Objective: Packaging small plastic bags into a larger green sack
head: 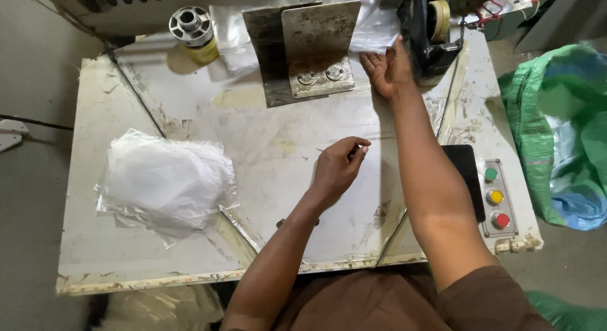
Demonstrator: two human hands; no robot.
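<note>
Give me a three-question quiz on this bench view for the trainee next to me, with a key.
1. True or false: the right hand rests palm up beside the upright metal plate.
2. Where does the stack of clear plastic bags lie? A) on the left of the table B) under the metal plate C) on the button panel
3. Fill in: the left hand has thumb and fingertips ______ together over the clear sheet.

Key
1. True
2. A
3. pinched
</note>
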